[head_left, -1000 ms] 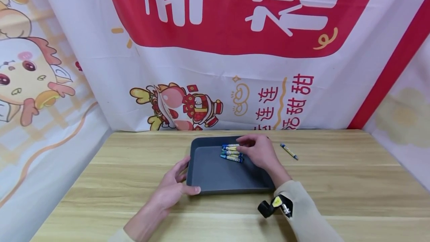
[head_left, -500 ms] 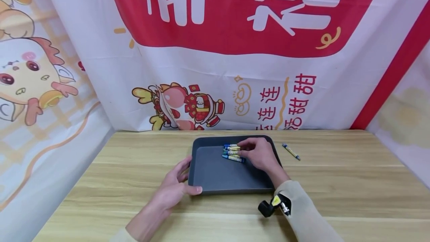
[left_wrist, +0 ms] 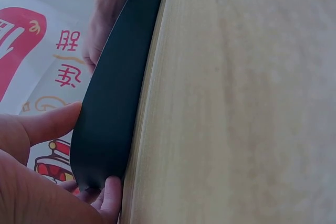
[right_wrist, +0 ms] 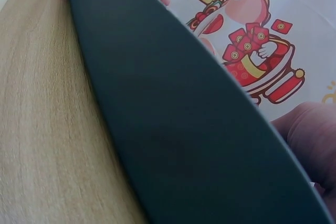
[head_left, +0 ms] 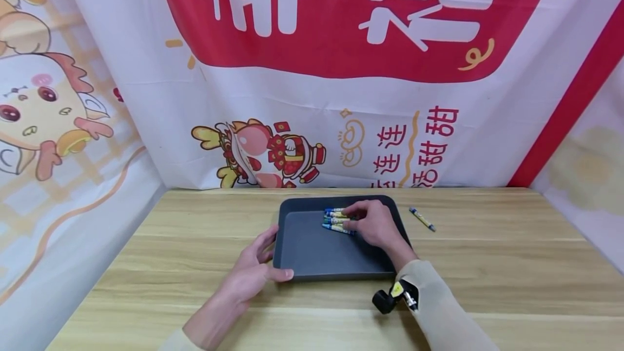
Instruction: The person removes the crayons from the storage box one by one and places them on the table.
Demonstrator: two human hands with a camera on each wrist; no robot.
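A dark grey rectangular tray (head_left: 312,259) lies on the wooden table. At its front left corner, my left hand (head_left: 251,275) grips the tray, thumb on the front side and fingers along the left side. Several crayons (head_left: 333,220) with blue and green tips and yellowish wrappers lie side by side in the tray's back part. Over their right ends, my right hand (head_left: 377,226) holds them between thumb and fingers, hiding those ends. The tray's outer wall (right_wrist: 157,87) blocks the crayons from the right wrist view.
A lone crayon (head_left: 422,219) lies on the table (head_left: 487,264) to the right of the tray. Printed cloth (head_left: 317,96) hangs behind the table's back edge and on both sides. A small black camera (head_left: 385,300) juts from the right wrist.
My right thumb has shifted slightly toward the front, over the nearest crayon. The left hand stays at the tray corner, and the tray shows no clear movement.
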